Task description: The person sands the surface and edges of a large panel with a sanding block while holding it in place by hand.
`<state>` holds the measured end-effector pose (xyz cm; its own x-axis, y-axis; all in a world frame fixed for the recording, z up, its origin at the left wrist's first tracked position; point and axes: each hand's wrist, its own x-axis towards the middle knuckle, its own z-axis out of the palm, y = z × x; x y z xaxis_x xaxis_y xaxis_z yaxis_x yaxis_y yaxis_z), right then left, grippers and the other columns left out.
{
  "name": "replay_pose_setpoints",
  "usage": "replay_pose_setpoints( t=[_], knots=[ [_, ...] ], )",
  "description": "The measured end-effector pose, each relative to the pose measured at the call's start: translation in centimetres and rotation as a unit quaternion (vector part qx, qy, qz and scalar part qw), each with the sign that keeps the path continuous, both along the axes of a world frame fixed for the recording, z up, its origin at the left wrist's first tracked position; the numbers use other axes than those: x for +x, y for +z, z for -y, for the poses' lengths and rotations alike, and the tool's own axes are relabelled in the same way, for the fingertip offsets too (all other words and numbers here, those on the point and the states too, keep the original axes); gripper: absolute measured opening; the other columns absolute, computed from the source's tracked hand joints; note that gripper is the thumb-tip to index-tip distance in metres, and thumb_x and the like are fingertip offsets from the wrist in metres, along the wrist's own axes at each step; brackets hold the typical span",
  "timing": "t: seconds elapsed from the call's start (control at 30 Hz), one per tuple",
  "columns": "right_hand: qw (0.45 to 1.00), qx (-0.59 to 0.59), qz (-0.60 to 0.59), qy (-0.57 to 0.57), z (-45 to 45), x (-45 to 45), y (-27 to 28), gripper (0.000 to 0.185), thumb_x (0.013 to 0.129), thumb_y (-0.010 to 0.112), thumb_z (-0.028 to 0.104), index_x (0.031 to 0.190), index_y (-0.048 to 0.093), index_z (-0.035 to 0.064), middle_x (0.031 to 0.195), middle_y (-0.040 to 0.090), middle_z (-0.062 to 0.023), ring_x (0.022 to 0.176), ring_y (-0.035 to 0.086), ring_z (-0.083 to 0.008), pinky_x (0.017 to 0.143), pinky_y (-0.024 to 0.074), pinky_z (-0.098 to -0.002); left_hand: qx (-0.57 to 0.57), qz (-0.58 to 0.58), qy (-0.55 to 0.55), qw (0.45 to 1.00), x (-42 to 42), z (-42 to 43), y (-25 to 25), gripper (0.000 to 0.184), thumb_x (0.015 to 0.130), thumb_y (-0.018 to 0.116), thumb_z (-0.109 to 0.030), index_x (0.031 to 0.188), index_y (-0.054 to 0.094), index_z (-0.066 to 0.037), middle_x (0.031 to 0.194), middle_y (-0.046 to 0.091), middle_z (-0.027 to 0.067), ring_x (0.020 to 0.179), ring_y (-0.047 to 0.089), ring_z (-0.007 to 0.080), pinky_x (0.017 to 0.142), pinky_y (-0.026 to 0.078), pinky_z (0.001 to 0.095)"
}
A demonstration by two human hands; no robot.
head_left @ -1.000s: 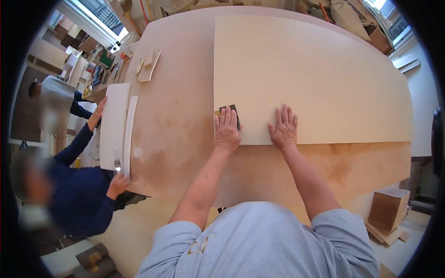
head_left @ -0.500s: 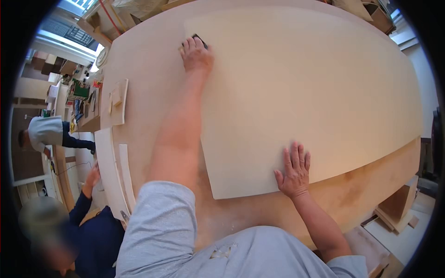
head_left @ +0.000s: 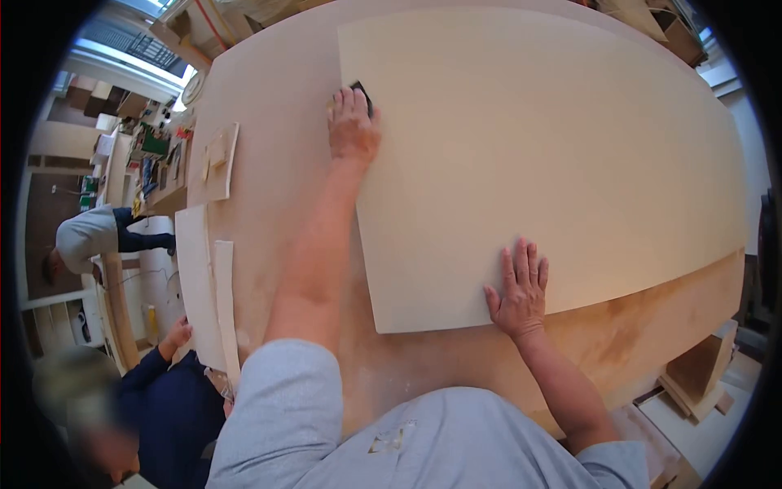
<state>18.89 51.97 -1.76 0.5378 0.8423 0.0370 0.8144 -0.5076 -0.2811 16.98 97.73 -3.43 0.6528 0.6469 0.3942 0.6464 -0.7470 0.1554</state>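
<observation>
Nearest, the wearer's grey shirt (head_left: 440, 444) fills six o'clock, an arm reaching up on either side of it. Just past the shirt runs the near part of the desk (head_left: 456, 363), pale brown and smudged. The right hand (head_left: 519, 285) rests toward four o'clock, palm down, its grip released and fingers spread. Beneath it is the panel (head_left: 538, 163), cream-coloured and flat on the desk, reaching from the middle of the view out to noon and three o'clock. Beside the desk at four o'clock is a wooden box (head_left: 699, 368).

At eight o'clock a co-worker (head_left: 175, 416) in navy has one hand near two pale boards (head_left: 191, 277) that lie side by side toward nine o'clock. Farther up, between eleven o'clock and noon, the left hand (head_left: 354, 130) has its grip closed over a dark block (head_left: 363, 96), pressed at the panel's left edge. Some scraps (head_left: 218, 155) sit on the desk at ten o'clock. Farther off, another person (head_left: 88, 232) bends over at nine o'clock, and a window (head_left: 122, 50) shows at ten.
</observation>
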Motion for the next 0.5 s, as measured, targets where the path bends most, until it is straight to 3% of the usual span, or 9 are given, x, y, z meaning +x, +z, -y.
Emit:
replay_pose_setpoints(
  t=[0.2, 0.4, 0.5],
  knots=[
    [1.0, 0.004, 0.002, 0.0, 0.1, 0.2, -0.5, 0.084, 0.095, 0.062, 0.043, 0.163, 0.027, 0.0094, 0.171, 0.016, -0.0215, 0.159, 0.012, -0.0385, 0.126, 0.0062, -0.0592, 0.015, -0.047, 0.005, 0.999, -4.6, 6.1, -0.6, 0.063, 0.104, 0.051, -0.041, 0.149, 0.048, 0.002, 0.158, 0.042, 0.0258, 0.148, 0.038, 0.0408, 0.121, 0.03, 0.0534],
    [1.0, -0.004, -0.002, 0.0, 0.0, 0.1, -0.2, 0.082, 0.096, 0.06, 0.044, 0.163, 0.028, 0.0095, 0.17, 0.018, -0.0221, 0.159, 0.013, -0.0386, 0.126, 0.0063, -0.0596, -0.024, -0.064, 0.032, 0.997, 0.2, 0.2, 0.8, 0.066, 0.105, 0.048, -0.044, 0.154, 0.042, 0.0, 0.162, 0.039, 0.0208, 0.152, 0.034, 0.0367, 0.124, 0.024, 0.0513],
    [1.0, -0.011, 0.004, 0.0, -0.1, 0.1, 0.0, 0.081, 0.096, 0.06, 0.044, 0.162, 0.029, 0.0078, 0.17, 0.02, -0.0229, 0.159, 0.014, -0.0393, 0.126, 0.007, -0.0598, -0.003, -0.031, 0.027, 0.999, 3.3, -3.7, 1.0, 0.062, 0.104, 0.048, -0.043, 0.148, 0.049, 0.001, 0.156, 0.045, 0.0248, 0.146, 0.042, 0.0395, 0.12, 0.032, 0.0519]
  ],
)
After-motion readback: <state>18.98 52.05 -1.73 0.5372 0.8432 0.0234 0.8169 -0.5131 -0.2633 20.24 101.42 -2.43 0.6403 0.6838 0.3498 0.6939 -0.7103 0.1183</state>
